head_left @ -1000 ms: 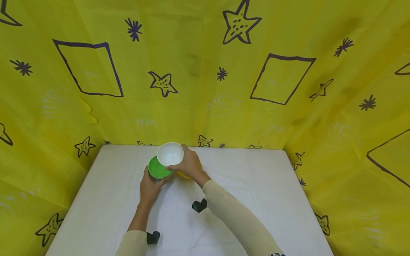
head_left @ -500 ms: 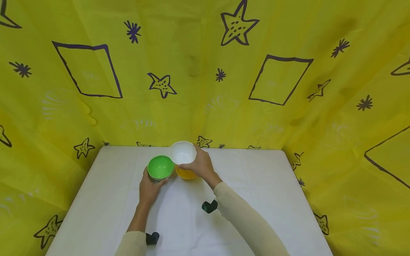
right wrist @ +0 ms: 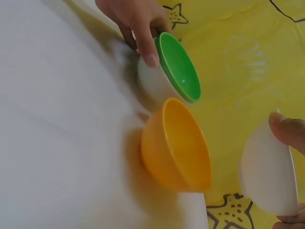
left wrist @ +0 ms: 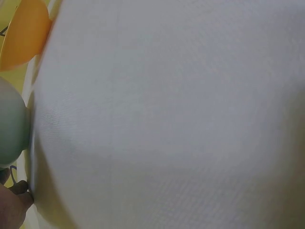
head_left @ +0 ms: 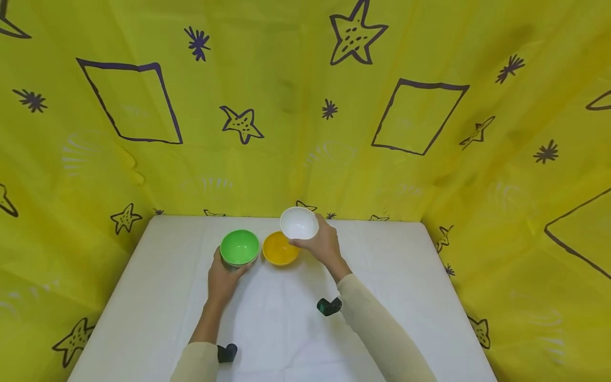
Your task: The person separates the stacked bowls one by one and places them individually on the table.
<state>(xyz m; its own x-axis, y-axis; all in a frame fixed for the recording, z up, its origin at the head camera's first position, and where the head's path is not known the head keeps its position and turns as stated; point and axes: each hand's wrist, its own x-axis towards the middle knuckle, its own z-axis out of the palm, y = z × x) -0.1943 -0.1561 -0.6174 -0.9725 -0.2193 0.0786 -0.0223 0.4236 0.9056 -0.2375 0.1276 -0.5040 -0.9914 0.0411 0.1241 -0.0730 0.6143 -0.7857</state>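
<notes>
Yellow sheeting (head_left: pixel 286 170) encloses the work area; its markings are dark-outlined stars, bursts and four-sided frames, plus faint white shell motifs.

Both arms extend forward in beige sleeves (head_left: pixel 386 329). Left hand (head_left: pixel 223 278): gripping, thumb against the near wall of the green bowl (head_left: pixel 239 247), fingers wrapped round the far side. Right hand (head_left: pixel 326 241): gripping the white bowl (head_left: pixel 298 223) at its rim, thumb and fingers at spaced points; the right forearm slants inward. A dark angular device (head_left: pixel 329 306) projects beside the right wrist.

Green bowl: round, glossy inside, mouth upward, pale outer wall below the green rim. Whether that wall belongs to a second, nested bowl cannot be determined. Orange bowl (head_left: pixel 278 250): smooth, deep, tapering to a narrow foot; stands upright on the table (head_left: pixel 286 329), just beside the green bowl and between the two hands. White bowl: smooth, raised clear of the table, apart from the orange bowl. Fine weave shows on the white table covering.
</notes>
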